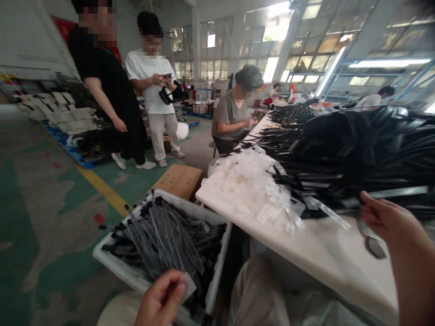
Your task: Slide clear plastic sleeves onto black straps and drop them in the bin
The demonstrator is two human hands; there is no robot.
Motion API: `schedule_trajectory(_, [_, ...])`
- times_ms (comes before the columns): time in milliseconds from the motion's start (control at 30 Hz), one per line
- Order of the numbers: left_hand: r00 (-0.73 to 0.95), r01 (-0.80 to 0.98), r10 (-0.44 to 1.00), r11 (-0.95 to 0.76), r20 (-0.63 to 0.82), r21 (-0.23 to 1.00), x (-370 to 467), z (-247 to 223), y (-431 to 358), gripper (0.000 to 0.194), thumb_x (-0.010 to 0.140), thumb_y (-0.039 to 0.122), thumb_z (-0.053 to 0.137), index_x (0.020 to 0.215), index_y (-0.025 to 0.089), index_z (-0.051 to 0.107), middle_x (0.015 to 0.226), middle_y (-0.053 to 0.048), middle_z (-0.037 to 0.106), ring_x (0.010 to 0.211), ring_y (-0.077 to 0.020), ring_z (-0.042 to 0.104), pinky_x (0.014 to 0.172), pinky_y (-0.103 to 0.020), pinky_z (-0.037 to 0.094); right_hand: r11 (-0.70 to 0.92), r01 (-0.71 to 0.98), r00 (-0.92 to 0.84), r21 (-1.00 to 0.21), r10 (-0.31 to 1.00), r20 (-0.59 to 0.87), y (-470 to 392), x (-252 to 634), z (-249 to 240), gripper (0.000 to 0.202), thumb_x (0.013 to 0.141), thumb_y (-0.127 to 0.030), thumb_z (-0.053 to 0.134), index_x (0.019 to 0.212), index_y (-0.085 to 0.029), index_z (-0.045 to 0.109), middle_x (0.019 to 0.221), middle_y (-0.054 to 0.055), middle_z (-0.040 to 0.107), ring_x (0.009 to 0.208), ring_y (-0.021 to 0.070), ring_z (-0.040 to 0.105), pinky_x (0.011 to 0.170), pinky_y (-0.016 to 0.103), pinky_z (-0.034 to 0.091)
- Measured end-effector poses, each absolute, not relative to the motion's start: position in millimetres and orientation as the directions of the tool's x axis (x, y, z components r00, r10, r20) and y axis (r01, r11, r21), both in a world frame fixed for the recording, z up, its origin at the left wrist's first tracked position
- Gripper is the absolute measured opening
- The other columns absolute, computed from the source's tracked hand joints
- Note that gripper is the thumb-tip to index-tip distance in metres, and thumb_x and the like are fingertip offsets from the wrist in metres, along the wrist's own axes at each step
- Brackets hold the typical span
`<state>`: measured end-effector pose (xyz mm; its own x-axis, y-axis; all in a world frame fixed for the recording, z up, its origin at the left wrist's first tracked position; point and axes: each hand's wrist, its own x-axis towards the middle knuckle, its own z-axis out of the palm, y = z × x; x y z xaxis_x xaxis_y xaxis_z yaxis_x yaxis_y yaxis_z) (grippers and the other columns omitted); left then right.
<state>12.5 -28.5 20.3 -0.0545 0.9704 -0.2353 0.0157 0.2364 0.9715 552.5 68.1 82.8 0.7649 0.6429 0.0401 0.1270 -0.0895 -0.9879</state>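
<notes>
Two standing people (152, 86) are at left. One white plastic bin (222, 260) holds uncountable black strips in clear sleeves (163, 231); over it, the left hand (165, 296) pinches one small translucent white piece (189, 287). One brown cardboard box (176, 177) sits behind. On the white tabletop (343, 253) lie one heap of whitish plastic pieces (251, 181) and one large pile of glossy black strips (340, 154). The right hand (372, 210), fingers curled, is beside that pile, its grip unclear
</notes>
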Motion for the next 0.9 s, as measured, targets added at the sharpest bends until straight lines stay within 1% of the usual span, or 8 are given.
schedule_trajectory(67, [-0.013, 0.031, 0.977, 0.214, -0.214, 0.976, 16.4, 18.7, -25.7, 0.051, 0.067, 0.069, 0.073, 0.071, 0.018, 0.063, 0.060, 0.006, 0.043, 0.051, -0.0078, 0.029, 0.046, -0.019, 0.026, -0.194, -0.001, 0.717, -0.981, 0.684, -0.136, 31.4, 509.6, 78.7, 0.060, 0.072, -0.068, 0.070, 0.046, -0.024, 0.040, 0.041, -0.005, 0.031, 0.029, 0.0050, 0.023, 0.032, 0.023, 0.012])
schedule_trajectory(133, [0.057, 0.068, 0.981, 0.183, -0.187, 0.981, 20.1, 16.8, -22.2, 0.051, 0.070, 0.067, 0.071, 0.063, 0.018, 0.057, 0.060, 0.006, 0.038, 0.053, -0.0087, 0.030, 0.047, -0.020, 0.027, -0.248, -0.116, 0.539, -0.962, 0.797, -0.271, -7.9, 438.2, 70.2, 0.052, 0.049, -0.063, 0.087, 0.059, -0.019, 0.061, 0.041, -0.003, 0.041, 0.027, 0.0077, 0.031, 0.028, 0.022, 0.016])
schedule_trajectory(200, [0.105, 0.102, 0.976, 0.179, -0.190, 0.978, 23.2, 15.7, -20.2, 0.050, 0.077, 0.065, 0.065, 0.063, 0.018, 0.055, 0.061, 0.006, 0.036, 0.053, -0.0091, 0.031, 0.048, -0.020, 0.028, -0.215, -0.176, 0.207, -0.961, 0.946, -0.250, -39.2, 354.5, 62.8, 0.044, 0.061, -0.054, 0.086, 0.079, -0.016, 0.071, 0.043, -0.002, 0.049, 0.030, 0.0101, 0.044, 0.032, 0.021, 0.031])
schedule_trajectory(267, [0.138, 0.153, 0.974, 0.160, -0.181, 0.975, 24.8, 17.0, -20.7, 0.048, 0.083, 0.062, 0.059, 0.065, 0.018, 0.056, 0.064, 0.005, 0.038, 0.053, -0.0094, 0.033, 0.047, -0.020, 0.028, -0.141, -0.165, 0.112, -0.976, 0.981, -0.161, -55.0, 282.5, 59.8, 0.035, 0.069, -0.048, 0.083, 0.083, -0.017, 0.074, 0.054, 0.001, 0.060, 0.038, 0.0114, 0.055, 0.039, 0.021, 0.042])
schedule_trajectory(333, [0.159, 0.220, 0.978, 0.100, -0.137, 0.970, 24.3, 21.2, -23.9, 0.046, 0.087, 0.058, 0.055, 0.065, 0.018, 0.057, 0.067, 0.004, 0.042, 0.055, -0.0106, 0.038, 0.048, -0.020, 0.031, -0.089, -0.170, 0.084, -0.981, 0.991, -0.105, -55.7, 238.3, 60.4, 0.032, 0.074, -0.046, 0.080, 0.086, -0.017, 0.075, 0.062, 0.002, 0.065, 0.042, 0.0115, 0.059, 0.041, 0.020, 0.044])
schedule_trajectory(467, [0.170, 0.304, 0.983, 0.016, -0.070, 0.953, 19.4, 29.8, -33.8, 0.043, 0.090, 0.053, 0.054, 0.064, 0.019, 0.058, 0.067, 0.001, 0.047, 0.062, -0.0134, 0.046, 0.053, -0.021, 0.037, -0.011, -0.199, 0.085, -0.980, 0.996, -0.029, -37.8, 222.6, 59.2, 0.029, 0.082, -0.046, 0.074, 0.087, -0.017, 0.074, 0.048, -0.002, 0.057, 0.038, 0.0112, 0.056, 0.039, 0.018, 0.044])
schedule_trajectory(633, [0.158, 0.248, 0.980, 0.079, -0.121, 0.965, 14.9, 25.4, -39.7, 0.045, 0.088, 0.056, 0.055, 0.064, 0.019, 0.058, 0.068, 0.002, 0.046, 0.059, -0.0122, 0.045, 0.047, -0.019, 0.034, 0.030, -0.214, -0.049, -0.976, 0.998, 0.041, -24.6, 226.5, 50.3, 0.024, 0.083, -0.041, 0.073, 0.086, -0.017, 0.074, 0.055, -0.001, 0.060, 0.040, 0.0101, 0.056, 0.039, 0.017, 0.046])
schedule_trajectory(900, [0.165, 0.247, 0.973, 0.117, -0.161, 0.962, 10.8, 21.6, -35.8, 0.046, 0.087, 0.059, 0.056, 0.064, 0.019, 0.058, 0.067, 0.002, 0.046, 0.057, -0.0117, 0.043, 0.047, -0.020, 0.033, 0.012, -0.198, -0.082, -0.980, 0.996, 0.028, -22.1, 225.4, 41.6, 0.020, 0.081, -0.037, 0.075, 0.087, -0.018, 0.075, 0.066, 0.000, 0.064, 0.043, 0.0093, 0.058, 0.041, 0.017, 0.047])
